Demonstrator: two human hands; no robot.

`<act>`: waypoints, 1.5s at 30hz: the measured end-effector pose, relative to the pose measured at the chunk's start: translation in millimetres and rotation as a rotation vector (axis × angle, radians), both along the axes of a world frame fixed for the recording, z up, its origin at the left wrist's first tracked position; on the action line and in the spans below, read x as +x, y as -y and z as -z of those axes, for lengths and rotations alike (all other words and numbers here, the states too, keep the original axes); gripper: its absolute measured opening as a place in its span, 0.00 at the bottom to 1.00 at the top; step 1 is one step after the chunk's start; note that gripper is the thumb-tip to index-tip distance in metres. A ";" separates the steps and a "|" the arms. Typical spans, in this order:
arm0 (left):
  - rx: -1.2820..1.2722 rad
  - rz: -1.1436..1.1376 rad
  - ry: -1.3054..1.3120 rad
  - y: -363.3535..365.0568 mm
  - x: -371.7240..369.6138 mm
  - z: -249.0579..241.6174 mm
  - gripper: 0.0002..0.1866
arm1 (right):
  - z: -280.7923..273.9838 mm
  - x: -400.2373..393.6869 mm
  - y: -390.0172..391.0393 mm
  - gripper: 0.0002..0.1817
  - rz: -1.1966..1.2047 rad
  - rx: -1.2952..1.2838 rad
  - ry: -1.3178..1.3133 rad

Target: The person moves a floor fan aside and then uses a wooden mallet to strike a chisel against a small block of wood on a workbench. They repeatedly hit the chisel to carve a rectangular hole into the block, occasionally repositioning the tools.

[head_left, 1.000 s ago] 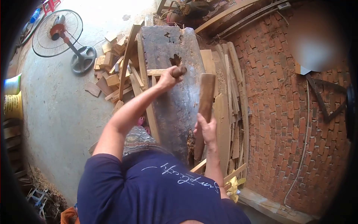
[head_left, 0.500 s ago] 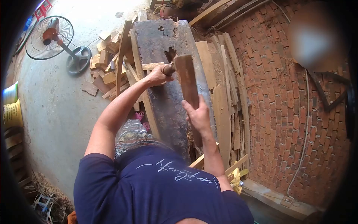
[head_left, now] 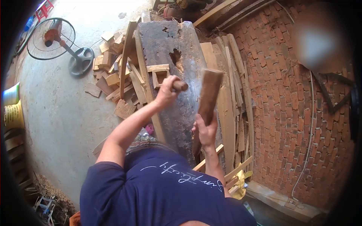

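Observation:
My left hand (head_left: pixel 167 93) is wrapped around the round wooden handle of a chisel (head_left: pixel 181 86); the blade is hidden below the hand. In my right hand (head_left: pixel 206 130) is a thick, flat wooden mallet (head_left: pixel 210 90), raised with its wide end pointing away from me. The mallet is apart from the handle, to its right. Just beyond my left hand, a small squared wooden frame (head_left: pixel 158 68) lies on the worn, dark workbench (head_left: pixel 156 43).
Wood offcuts (head_left: pixel 107 62) are heaped left of the bench, near a standing fan (head_left: pixel 51 38). Long planks (head_left: pixel 226 124) lean between the bench and a brick wall (head_left: pixel 279 124). A ragged hole (head_left: pixel 175 56) opens in the bench top.
Both hands have come nearer to me, and the mallet has swung right, away from the chisel's handle. The wooden frame, partly covered before, now shows more fully.

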State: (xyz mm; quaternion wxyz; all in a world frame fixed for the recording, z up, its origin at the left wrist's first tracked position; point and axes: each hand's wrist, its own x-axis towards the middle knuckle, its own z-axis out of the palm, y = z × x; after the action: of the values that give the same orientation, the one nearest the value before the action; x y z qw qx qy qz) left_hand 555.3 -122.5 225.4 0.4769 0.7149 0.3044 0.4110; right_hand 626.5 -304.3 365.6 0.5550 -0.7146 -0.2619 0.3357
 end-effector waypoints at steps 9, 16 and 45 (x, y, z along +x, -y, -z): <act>0.071 0.128 -0.108 19.1 -1.8 -19.7 0.22 | -44.7 -0.4 19.5 0.20 0.057 0.060 0.112; -0.033 0.143 -0.144 -1.6 -1.5 -8.7 0.22 | -13.4 7.8 -0.6 0.18 -0.090 -0.123 0.077; -0.084 0.159 0.002 -11.0 -12.4 -20.2 0.21 | -14.8 -3.1 -1.3 0.24 0.108 -0.145 0.086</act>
State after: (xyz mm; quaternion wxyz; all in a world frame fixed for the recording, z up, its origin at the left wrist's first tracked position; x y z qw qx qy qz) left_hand 542.9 -111.5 245.7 0.5378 0.7159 0.2630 0.3593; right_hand 623.4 -303.0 380.4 0.5073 -0.7799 -0.2214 0.2922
